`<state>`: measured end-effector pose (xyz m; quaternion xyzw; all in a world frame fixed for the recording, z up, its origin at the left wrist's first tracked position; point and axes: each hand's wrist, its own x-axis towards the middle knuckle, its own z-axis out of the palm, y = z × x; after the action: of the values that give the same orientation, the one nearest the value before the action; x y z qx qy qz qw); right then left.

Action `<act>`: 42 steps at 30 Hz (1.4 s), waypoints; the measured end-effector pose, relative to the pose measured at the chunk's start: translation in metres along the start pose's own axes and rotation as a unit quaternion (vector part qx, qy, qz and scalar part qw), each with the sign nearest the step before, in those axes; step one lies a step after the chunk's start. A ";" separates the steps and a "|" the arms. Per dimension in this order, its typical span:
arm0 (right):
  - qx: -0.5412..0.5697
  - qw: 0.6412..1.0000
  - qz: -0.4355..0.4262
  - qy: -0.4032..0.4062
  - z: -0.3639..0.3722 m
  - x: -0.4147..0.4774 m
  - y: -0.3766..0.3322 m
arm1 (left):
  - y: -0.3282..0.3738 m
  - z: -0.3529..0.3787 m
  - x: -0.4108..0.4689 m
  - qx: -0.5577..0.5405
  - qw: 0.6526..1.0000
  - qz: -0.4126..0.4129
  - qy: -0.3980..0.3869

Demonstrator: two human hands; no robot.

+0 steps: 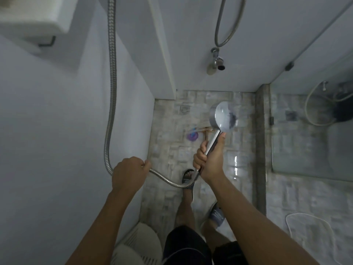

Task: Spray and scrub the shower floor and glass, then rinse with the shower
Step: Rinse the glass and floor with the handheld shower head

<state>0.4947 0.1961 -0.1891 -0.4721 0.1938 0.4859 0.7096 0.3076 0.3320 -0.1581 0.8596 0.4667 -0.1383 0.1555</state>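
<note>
My right hand [209, 157] grips the chrome handle of the shower head [223, 116], whose round face points up and to the right, toward the glass panel [313, 131]. My left hand [129, 173] holds the metal hose [110, 92] where it loops down from the left wall. The hose curves under my left hand and across to the bottom of the handle. Below lies the wet, grey stone-patterned shower floor [172, 150], with a bright shine near the right curb. A purple scrubbing item [192, 136] lies on the floor beyond my hands.
A wall tap [217, 61] with a second hose sits on the back wall. A floor drain [184, 109] is near the back corner. My sandalled feet [188, 178] stand mid-floor. A white slatted basket [133, 245] stands at bottom left. A raised curb [260, 150] runs under the glass.
</note>
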 end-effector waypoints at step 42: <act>0.062 0.966 -0.083 0.239 -0.248 -0.065 -0.059 | 0.232 0.098 -0.043 0.076 0.977 0.169 -0.105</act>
<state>0.5622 -0.0548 -0.2320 -0.5443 0.3475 0.2856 0.7082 0.4720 0.1408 -0.1988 0.9160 0.2841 -0.2346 0.1587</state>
